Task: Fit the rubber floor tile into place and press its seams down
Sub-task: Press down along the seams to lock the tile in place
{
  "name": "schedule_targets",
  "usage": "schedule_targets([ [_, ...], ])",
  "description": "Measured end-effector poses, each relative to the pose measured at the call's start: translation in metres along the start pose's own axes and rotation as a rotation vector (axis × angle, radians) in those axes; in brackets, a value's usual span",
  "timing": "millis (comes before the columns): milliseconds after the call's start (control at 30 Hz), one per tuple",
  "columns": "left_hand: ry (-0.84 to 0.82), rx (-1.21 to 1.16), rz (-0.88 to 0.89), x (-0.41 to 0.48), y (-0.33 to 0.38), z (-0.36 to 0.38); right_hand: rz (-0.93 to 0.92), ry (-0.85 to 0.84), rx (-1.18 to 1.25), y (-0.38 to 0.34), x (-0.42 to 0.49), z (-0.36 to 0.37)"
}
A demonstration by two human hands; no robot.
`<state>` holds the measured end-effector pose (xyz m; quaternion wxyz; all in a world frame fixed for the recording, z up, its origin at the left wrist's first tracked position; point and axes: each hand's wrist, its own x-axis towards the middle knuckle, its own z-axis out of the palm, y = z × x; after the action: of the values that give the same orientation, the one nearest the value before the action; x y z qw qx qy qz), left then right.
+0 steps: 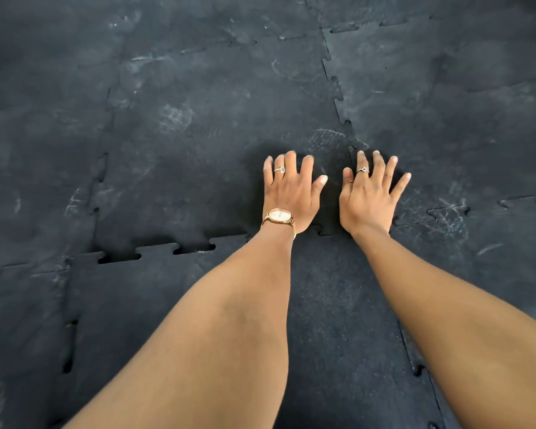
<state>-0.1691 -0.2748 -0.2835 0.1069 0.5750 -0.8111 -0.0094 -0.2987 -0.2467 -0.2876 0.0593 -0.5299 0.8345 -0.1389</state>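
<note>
**A:** Start at the hands. What are they doing?

**B:** The left hand (291,193) lies flat, fingers spread, palm down on the rubber tile (198,168), gripping nothing. A watch (278,215) sits on that wrist. The right hand (369,196) is the same, splayed wide and empty, just beside the left.

**A:** Why there?

**B:** They bracket a corner. The right-hand seam (338,97) runs away from between the hands, and the right hand seems to straddle it, partly on the neighbouring tile (446,119). The near seam (328,232) passes under the heels of both palms. Open palms spread weight over the interlocking tabs; that is my reading of the pose.

**A:** And the tile itself?

**B:** It is in its slot among the other tiles, ahead of the person, with the near tile (322,305) under the forearms. It is not fully seated, though: left along the near edge, open gaps (155,250) show where tabs stand proud of their notches.

**A:** So what remains?

**B:** Probably pressing along that near-left stretch, then the left seam (101,178), which also looks slightly open.
</note>
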Motion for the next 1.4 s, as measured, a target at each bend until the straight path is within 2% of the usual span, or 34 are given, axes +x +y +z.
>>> schedule_targets([
  [100, -0.087, 0.03, 0.025, 0.002, -0.001, 0.0, -0.01, 0.095, 0.099, -0.005, -0.01, -0.007],
  [200, -0.125, 0.042, 0.012, 0.004, -0.001, -0.006, 0.123, 0.195, 0.134, -0.026, -0.053, -0.006],
  [300, -0.165, -0.046, 0.002, 0.0, 0.0, -0.011, 0.198, 0.041, -0.034, -0.038, -0.085, 0.006],
  [400, -0.179, -0.1, 0.078, -0.002, -0.013, -0.024, 0.233, -0.069, -0.136, -0.038, -0.082, 0.006],
  [467, -0.068, -0.143, 0.114, -0.015, -0.034, -0.036, 0.213, -0.066, -0.168, -0.037, -0.081, 0.008],
  [500, -0.009, -0.156, 0.085, -0.023, -0.048, -0.042, 0.215, -0.07, -0.163, -0.037, -0.08, 0.008],
  [567, 0.057, -0.151, -0.086, -0.042, -0.078, -0.051, 0.218, -0.082, -0.162, -0.039, -0.083, 0.007],
  [667, 0.058, -0.217, -0.326, -0.057, -0.088, -0.05, 0.211, -0.075, -0.151, -0.039, -0.082, 0.006],
  [800, -0.054, -0.132, -0.269, -0.048, -0.073, -0.03, 0.211, -0.066, -0.152, -0.039, -0.083, 0.005],
  [1033, -0.024, 0.011, -0.243, -0.048, -0.079, -0.01, 0.238, -0.009, -0.136, -0.043, -0.085, 0.006],
  [1133, -0.023, 0.014, -0.295, -0.046, -0.077, -0.014, 0.284, 0.029, -0.055, -0.075, -0.109, 0.005],
  [1200, -0.04, 0.008, -0.316, -0.046, -0.075, -0.018, 0.311, -0.004, -0.042, -0.099, -0.135, 0.012],
  [1267, -0.028, -0.1, -0.294, -0.049, -0.076, -0.02, 0.329, -0.038, -0.054, -0.108, -0.149, 0.019],
  [1400, 0.122, -0.604, -0.314, -0.05, -0.083, -0.034, 0.36, -0.023, -0.079, -0.108, -0.145, 0.023],
])
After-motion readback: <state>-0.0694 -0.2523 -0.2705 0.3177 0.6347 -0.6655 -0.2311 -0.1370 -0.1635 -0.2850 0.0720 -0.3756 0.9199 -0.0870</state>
